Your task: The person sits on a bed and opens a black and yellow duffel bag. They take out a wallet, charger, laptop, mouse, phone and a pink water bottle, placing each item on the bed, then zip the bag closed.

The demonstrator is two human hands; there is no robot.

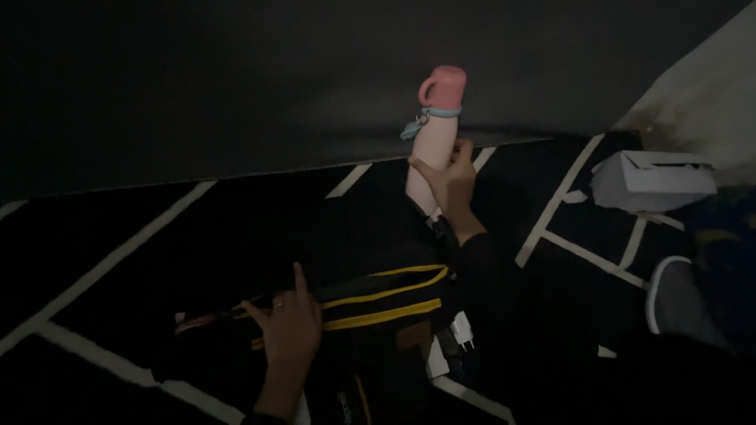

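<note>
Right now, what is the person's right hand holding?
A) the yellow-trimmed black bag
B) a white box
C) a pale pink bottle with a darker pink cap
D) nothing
C: the right hand is wrapped around the body of the pale pink bottle, while the left hand rests on the black bag.
</note>
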